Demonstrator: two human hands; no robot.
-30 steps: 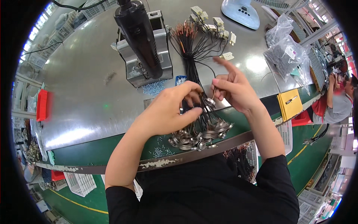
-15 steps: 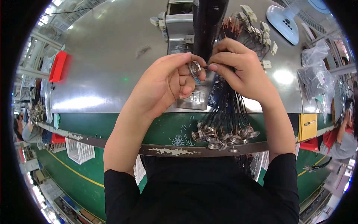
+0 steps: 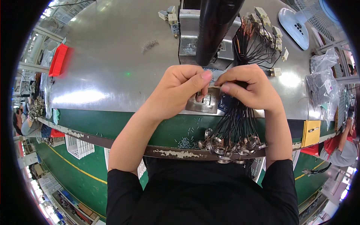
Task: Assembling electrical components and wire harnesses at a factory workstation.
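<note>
The bundle of black wires point(image 3: 240, 119) lies on the workbench beside the right hand point(image 3: 257, 89), its metal rings point(image 3: 222, 150) massed along the near edge and its copper ends point(image 3: 245, 32) pointing away. Half a second ago a single ring showed between the fingers of the left hand point(image 3: 174, 90), palm turned up; now that hand is curled with its thumb uppermost, and the ring is out of sight, so whether it is gripped cannot be told. The right thumb and forefinger are bent close together, just apart from the left; any hold there is unclear. Beyond the hands stands a black column point(image 3: 217, 33); white connectors point(image 3: 275, 72) lie to the right.
</note>
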